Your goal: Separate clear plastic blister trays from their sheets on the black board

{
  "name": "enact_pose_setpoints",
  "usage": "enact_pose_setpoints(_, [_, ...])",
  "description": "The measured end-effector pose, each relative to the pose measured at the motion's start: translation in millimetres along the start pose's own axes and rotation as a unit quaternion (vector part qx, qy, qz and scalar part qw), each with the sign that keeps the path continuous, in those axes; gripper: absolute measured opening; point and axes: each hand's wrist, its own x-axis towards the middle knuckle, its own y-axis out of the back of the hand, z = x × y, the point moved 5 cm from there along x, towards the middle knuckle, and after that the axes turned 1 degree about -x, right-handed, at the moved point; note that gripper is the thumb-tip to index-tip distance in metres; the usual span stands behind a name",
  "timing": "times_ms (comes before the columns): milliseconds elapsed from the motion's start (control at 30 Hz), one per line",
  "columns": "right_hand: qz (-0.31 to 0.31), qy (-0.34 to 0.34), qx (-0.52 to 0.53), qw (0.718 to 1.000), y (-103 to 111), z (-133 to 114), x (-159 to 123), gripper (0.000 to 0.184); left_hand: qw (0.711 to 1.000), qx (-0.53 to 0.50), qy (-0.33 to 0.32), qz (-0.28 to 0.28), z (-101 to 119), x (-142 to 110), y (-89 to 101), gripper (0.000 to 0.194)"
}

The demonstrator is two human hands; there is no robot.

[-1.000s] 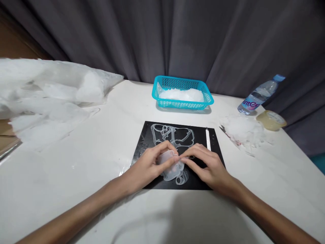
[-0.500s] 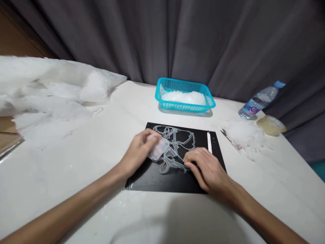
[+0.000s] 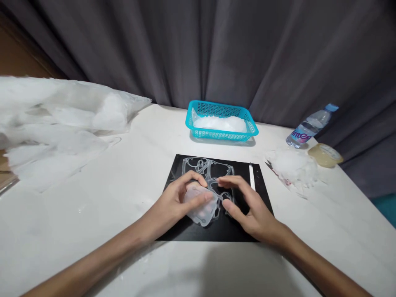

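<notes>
My left hand (image 3: 176, 200) grips a small stack of frosted, translucent plastic pieces (image 3: 201, 213) with wavy edges, thumb on top. Its fingers show through the plastic. Just right of the stack, my right hand (image 3: 252, 208) is open, thumb and fingers apart, with nothing in it. Under both hands lies a black board (image 3: 188, 235). On it rests a translucent sheet with curved cut-outs (image 3: 210, 169), partly covered by the hands and the stack. A white pen-like tool (image 3: 251, 177) lies along the board's right side.
A blue basket (image 3: 221, 135) with white material stands at the back. To the left is a large clear bag (image 3: 102, 111) of white sheets. On the right are scissors (image 3: 275, 171), a pile of clear scraps (image 3: 293, 165), a water bottle (image 3: 309, 127) and a yellowish tape roll (image 3: 325, 155).
My right hand has let go of the cut-out sheet and opened. The frosted stack in my left hand has moved right and nearer to me, apparently separate from the sheet. The view has shifted slightly.
</notes>
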Motion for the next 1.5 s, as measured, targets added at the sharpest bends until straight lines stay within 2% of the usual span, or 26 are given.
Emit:
enact_pose_setpoints(100, [-0.049,-0.012,0.016,0.999,-6.6,-1.5,0.0,0.027,0.999,0.041,-0.009,0.001,-2.2,-0.5,-0.7,0.034])
enact_pose_setpoints(200, [-0.043,0.001,-0.003,0.999,-6.5,-3.6,0.2,0.008,0.995,0.099,0.005,-0.013,-2.3,-1.4,-0.7,0.026])
enact_pose_setpoints(367, [-0.087,-0.035,0.017,0.995,-8.8,-1.2,-0.9,0.010,0.988,0.151,0.007,-0.021,2.3,-1.7,-1.2,0.027])
enact_pose_setpoints(533, [-0.106,-0.023,-0.009,0.994,-8.0,-3.0,-2.5,0.016,0.982,0.187,-0.002,-0.004,1.2,-1.8,-1.6,0.028])
enact_pose_setpoints(733, [-0.111,0.037,-0.072,0.991,-4.8,-9.2,-1.5,0.009,0.977,0.208,0.015,-0.036,1.1,-9.4,-10.4,0.032])
enact_pose_setpoints(833, [-0.105,0.101,-0.154,0.977,-5.8,-16.0,-3.5,0.012,0.972,0.227,0.020,-0.051,1.4,-7.1,-11.7,0.031])
enact_pose_setpoints(900, [-0.087,0.176,-0.256,0.947,-9.3,-25.2,-7.0,0.015,0.976,0.217,0.020,-0.003,2.1,0.7,0.0,0.032])
enact_pose_setpoints(967, [-0.062,0.235,-0.324,0.914,-12.4,-35.3,-11.0,0.019,0.977,0.182,0.003,0.115,6.2,9.0,23.8,0.031])
enact_pose_setpoints(1000, [-0.051,0.241,-0.333,0.910,-12.2,-38.7,-11.8,0.020,0.969,0.157,-0.011,0.191,9.2,10.6,37.7,0.030])
enact_pose_setpoints(1033, [-0.041,0.232,-0.324,0.916,-10.4,-40.4,-11.5,0.020,0.962,0.131,-0.022,0.238,11.8,11.3,48.0,0.030])
enact_pose_setpoints(1100, [-0.029,0.172,-0.280,0.944,-2.3,-36.9,-8.0,0.016,0.973,0.103,-0.007,0.207,12.8,13.5,51.9,0.031])
enact_pose_setpoints(1167, [-0.013,0.076,-0.236,0.969,9.7,-24.5,-2.9,0.015,0.986,0.108,0.008,0.128,13.6,11.9,42.1,0.031])
enact_pose_setpoints(1233, [0.013,-0.023,-0.204,0.979,21.7,-8.6,0.5,0.014,0.990,0.123,0.006,0.071,15.0,7.3,28.4,0.030])
enact_pose_setpoints(1300, [0.039,-0.082,-0.199,0.976,28.5,2.6,1.3,0.015,0.992,0.123,0.003,0.043,15.8,3.4,17.1,0.028])
enact_pose_setpoints(1400, [0.047,-0.078,-0.234,0.968,23.6,6.7,-0.1,0.027,0.992,0.124,0.005,0.026,16.1,1.2,9.2,0.027])
enact_pose_setpoints(1500, [0.023,-0.039,-0.291,0.956,6.7,8.2,-3.7,0.053,0.987,0.159,-0.006,0.019,16.9,0.4,7.2,0.028])
